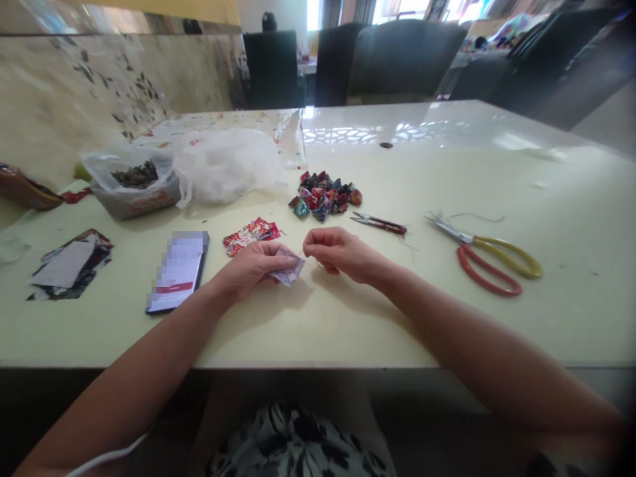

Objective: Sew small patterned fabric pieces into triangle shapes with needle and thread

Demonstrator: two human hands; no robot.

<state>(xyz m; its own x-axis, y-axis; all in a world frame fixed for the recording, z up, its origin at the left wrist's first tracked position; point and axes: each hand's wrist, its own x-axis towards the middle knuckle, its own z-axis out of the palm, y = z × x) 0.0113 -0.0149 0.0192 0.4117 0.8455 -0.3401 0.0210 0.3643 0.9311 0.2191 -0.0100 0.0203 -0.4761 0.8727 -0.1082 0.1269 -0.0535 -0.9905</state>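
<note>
My left hand (258,266) pinches a small folded piece of pale purple patterned fabric (289,270) between thumb and fingers. Close on its right, my right hand (335,250) has its fingertips pressed together at the fabric's edge. A thin thread (309,262) runs between the fabric and the right hand; whether a needle is in those fingers is too small to see. Behind the left hand lie red floral fabric pieces (250,233). Beyond both hands sits a pile of small stuffed fabric pouches (325,197).
Thread snips (380,223) and large scissors with red and yellow handles (489,258) lie at right. On the left are a phone (179,275), stacked fabric scraps (69,265), a bag of dried brown material (134,182) and a white plastic bag (228,162). Chairs (405,59) stand behind the table.
</note>
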